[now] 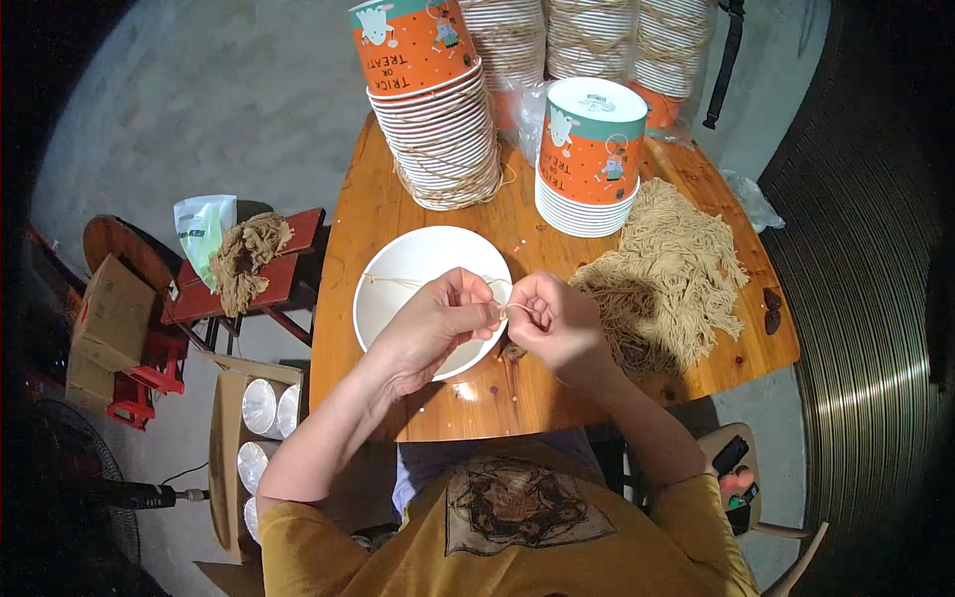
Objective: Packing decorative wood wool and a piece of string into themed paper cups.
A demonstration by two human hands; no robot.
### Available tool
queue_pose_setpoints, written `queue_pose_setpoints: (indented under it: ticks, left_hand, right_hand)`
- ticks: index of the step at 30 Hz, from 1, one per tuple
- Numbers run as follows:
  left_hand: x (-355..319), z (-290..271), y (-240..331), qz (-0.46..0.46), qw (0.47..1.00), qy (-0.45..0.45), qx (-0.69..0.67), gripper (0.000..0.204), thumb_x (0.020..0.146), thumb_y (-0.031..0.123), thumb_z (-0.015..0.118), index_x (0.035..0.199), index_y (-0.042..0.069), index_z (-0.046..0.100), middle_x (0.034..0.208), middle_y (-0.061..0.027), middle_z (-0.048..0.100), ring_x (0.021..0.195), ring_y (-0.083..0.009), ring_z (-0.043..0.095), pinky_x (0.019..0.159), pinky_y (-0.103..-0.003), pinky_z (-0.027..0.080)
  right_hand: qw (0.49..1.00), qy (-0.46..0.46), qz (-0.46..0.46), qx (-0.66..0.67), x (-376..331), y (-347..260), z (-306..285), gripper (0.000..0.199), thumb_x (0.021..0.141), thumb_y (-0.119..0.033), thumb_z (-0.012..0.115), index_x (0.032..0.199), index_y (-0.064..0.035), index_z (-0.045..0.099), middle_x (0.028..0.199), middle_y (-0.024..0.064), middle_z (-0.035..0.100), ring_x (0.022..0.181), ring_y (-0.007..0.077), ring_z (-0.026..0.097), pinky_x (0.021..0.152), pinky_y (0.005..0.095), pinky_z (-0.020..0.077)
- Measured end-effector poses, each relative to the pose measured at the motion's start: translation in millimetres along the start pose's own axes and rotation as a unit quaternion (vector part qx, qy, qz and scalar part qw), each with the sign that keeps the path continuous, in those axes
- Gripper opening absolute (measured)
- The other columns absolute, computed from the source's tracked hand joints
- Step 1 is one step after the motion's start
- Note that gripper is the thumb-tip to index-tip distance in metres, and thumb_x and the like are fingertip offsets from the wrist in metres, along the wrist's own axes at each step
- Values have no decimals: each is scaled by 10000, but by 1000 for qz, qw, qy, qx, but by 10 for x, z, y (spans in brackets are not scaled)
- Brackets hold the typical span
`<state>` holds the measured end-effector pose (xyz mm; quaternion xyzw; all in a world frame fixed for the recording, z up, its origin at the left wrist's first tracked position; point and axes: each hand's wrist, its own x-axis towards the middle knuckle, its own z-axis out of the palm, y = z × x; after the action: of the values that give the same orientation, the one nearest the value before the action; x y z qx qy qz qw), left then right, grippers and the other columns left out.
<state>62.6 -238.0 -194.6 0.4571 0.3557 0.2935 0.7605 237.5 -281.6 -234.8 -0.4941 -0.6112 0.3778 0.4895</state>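
Close together over a white paper bucket point(423, 249), my left hand point(438, 318) and my right hand point(559, 323) pinch a thin tan cord point(393, 281) between thumbs and fingertips. The cord runs from the bucket's left side to my fingers; a small loop or knot may sit between them, but it is too small to tell. The bucket's white inside faces up. Right of my right hand lies a heap of loose tan cords point(686, 269). Just behind stands a short stack of upside-down orange and green printed paper buckets point(594, 149).
A taller stack of corded buckets point(443, 129) stands at the back left of the wooden table point(343, 328). Several bagged stacks point(587, 40) line the far edge. Left of the table, a red bench point(298, 234) bears more cord, beside an open carton point(231, 478) of silvery rolls.
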Motion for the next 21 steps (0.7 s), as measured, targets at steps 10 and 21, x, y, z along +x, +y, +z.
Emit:
queue_pose_setpoints:
  ticks: [10, 21]
  left_hand:
    - [23, -34, 9, -40, 996, -30, -76, 129, 847, -19, 599, 929, 44, 520, 874, -47, 598, 779, -113, 606, 713, -202, 520]
    - [25, -64, 17, -64, 991, -38, -109, 122, 853, -24, 598, 945, 21, 531, 908, -74, 592, 827, -134, 614, 754, -211, 531]
  right_hand:
    - [994, 6, -77, 76, 23, 28, -3, 187, 823, -2, 594, 964, -55, 482, 655, -17, 483, 548, 26, 432, 484, 219, 362]
    - [992, -44, -122, -6, 25, 60, -55, 205, 860, 43, 525, 1048, -20, 470, 610, -25, 487, 549, 30, 448, 502, 202, 354]
